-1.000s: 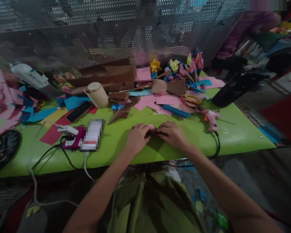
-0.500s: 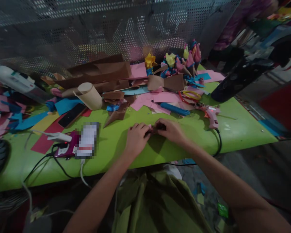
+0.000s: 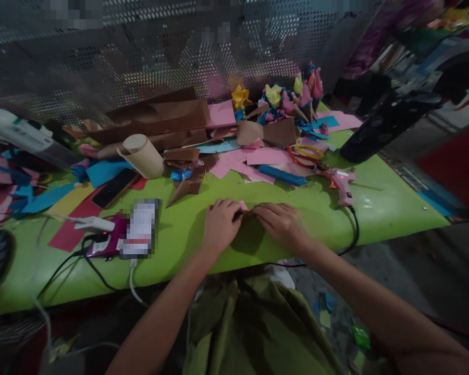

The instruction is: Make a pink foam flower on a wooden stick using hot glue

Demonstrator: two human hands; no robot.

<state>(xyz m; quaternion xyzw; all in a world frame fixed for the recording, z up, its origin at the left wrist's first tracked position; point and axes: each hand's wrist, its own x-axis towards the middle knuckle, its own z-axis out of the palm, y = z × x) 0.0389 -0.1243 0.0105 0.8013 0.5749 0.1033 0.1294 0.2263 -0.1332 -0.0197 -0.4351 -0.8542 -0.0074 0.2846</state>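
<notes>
My left hand point(image 3: 222, 221) pinches a small piece of pink paper point(image 3: 243, 206) low over the green table point(image 3: 183, 234). Only a bit of the paper shows past the fingertips; the rest is hidden. Facing it, my right hand point(image 3: 279, 221) has its fingers bent together with their tips at the paper's other side, and they are slightly blurred. Whether the right fingers grip the paper or only press on it is hard to make out. A pink glue gun point(image 3: 343, 188) with a red light lies to the right of my right hand.
Behind my hands lie pink paper sheets point(image 3: 263, 156), a blue rolled strip point(image 3: 282, 176), scissors point(image 3: 307, 153) and paper flowers point(image 3: 307, 94). To the left are a cardboard roll point(image 3: 144, 156), a phone point(image 3: 141, 226) and a power strip point(image 3: 109, 239) with cables. A dark bottle point(image 3: 383, 127) stands at the right edge.
My right hand has turned over from a raised pinch, its fingers now flatter and closer over the paper. The left hand has stayed almost in place. More pink paper shows at its fingertips.
</notes>
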